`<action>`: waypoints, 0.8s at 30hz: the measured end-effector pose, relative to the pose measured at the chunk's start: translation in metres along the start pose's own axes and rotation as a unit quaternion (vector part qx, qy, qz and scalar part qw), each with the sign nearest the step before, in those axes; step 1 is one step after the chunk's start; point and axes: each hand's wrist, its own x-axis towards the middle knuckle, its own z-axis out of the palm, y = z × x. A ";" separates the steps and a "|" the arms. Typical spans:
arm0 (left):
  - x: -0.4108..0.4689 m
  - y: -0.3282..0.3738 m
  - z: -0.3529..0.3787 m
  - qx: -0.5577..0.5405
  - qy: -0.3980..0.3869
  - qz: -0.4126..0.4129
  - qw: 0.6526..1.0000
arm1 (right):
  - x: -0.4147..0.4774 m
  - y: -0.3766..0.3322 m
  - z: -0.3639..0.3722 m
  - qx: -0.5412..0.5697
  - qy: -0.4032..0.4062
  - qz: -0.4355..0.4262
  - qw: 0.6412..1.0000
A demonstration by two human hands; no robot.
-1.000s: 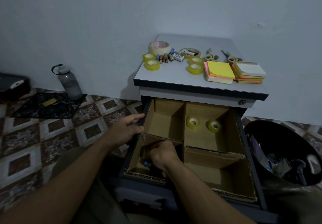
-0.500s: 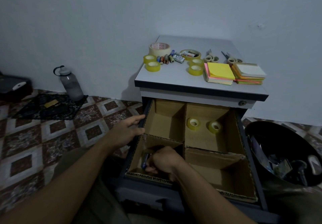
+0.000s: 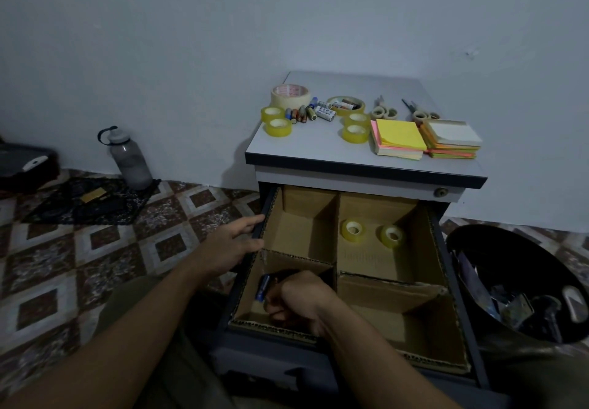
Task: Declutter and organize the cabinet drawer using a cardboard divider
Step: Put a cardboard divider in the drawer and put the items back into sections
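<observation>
1. Right hand [image 3: 299,300] has slid nearer the drawer [image 3: 444,262] front, fingers curled on a battery [image 3: 263,287] in the front-left compartment of the divider [image 3: 336,236].
2. Left hand [image 3: 229,246] rests straight-fingered on the drawer's left rim.
3. Battery: light, stiff, slick, likely rolls; pinch mid-body.
4. Back-right compartment holds two tape rolls [image 3: 352,229].

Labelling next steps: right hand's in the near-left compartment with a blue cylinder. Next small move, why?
Probably release the blue cylinder and lift the right hand out: it sits low in that compartment, and batteries wait on the cabinet.
</observation>
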 end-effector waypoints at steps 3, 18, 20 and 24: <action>-0.001 0.001 0.000 -0.005 -0.004 -0.004 1.000 | -0.001 -0.001 -0.001 0.001 0.013 -0.014 1.000; -0.007 0.013 0.001 -0.005 0.004 -0.011 1.000 | -0.012 -0.014 -0.005 -0.073 -0.030 -0.001 0.997; -0.008 0.014 0.001 -0.007 0.008 -0.009 1.000 | -0.014 -0.018 -0.003 -0.083 -0.051 0.006 0.995; -0.010 0.015 0.002 -0.006 0.010 -0.011 1.000 | -0.016 -0.022 -0.003 -0.116 -0.068 -0.005 0.991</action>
